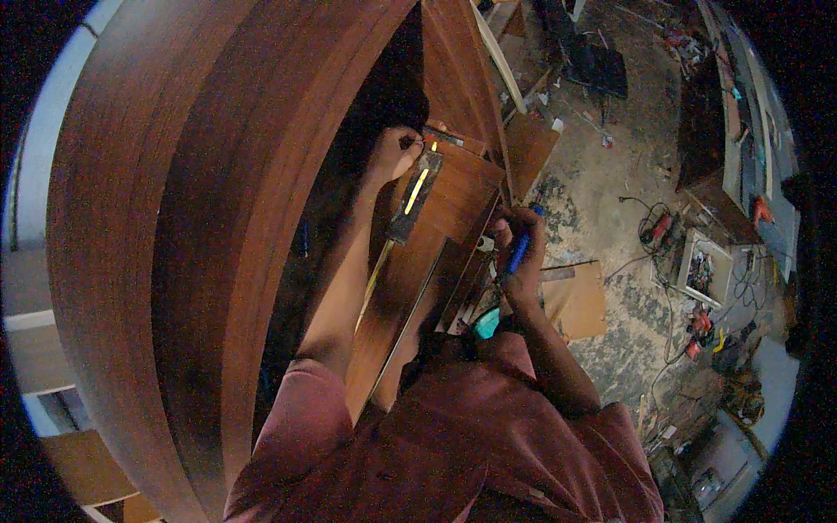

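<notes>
Left hand (397,155): fingers curled close together; whether they pinch anything, cannot tell. Right hand (533,241): closed around a blue tool (519,252), kind unclear. Wooden box (471,192): between the two grips. Dark strip with yellow stripe (417,192): on the box, just below the left grip. Brown panel (270,166): left of both. Step, as judged: close handwork at the box's far end. Next move: seems to call for steady left fingers.

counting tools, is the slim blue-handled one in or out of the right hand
In: the right hand wraps the slim blue-handled tool, blue showing on both sides of its grip.
</notes>
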Motion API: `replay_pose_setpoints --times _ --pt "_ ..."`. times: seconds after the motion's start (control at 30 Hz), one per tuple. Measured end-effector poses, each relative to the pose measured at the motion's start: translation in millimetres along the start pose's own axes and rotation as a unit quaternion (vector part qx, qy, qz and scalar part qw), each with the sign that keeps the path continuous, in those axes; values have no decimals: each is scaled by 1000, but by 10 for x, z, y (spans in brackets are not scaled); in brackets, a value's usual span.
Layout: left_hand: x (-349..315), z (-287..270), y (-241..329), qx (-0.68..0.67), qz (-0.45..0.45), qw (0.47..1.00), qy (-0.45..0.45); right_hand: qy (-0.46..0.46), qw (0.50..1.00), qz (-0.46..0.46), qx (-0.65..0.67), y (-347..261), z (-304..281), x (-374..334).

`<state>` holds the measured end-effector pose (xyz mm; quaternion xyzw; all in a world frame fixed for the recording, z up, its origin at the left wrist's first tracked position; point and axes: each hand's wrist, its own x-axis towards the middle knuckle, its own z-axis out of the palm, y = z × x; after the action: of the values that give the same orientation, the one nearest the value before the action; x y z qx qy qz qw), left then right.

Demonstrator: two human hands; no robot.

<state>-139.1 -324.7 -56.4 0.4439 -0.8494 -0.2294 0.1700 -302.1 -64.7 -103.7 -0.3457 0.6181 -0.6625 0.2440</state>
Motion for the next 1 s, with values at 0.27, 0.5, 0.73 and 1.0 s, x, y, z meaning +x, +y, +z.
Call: replay_pose_setpoints --times 0.27,0.5,0.73,1.0 --pt "-2 -75 168 -17 -6 1000 -13 20 998 -8 62 -62 158 47" --pt "15 -84 197 -62 -24 998 -25 33 998 -15 55 -70 361 122" --pt "23 -133 104 -112 -19 992 -55 43 957 53 280 -29 449 141" --pt "100 -67 58 -125 -9 991 -37 4 919 143 367 -6 428 127"
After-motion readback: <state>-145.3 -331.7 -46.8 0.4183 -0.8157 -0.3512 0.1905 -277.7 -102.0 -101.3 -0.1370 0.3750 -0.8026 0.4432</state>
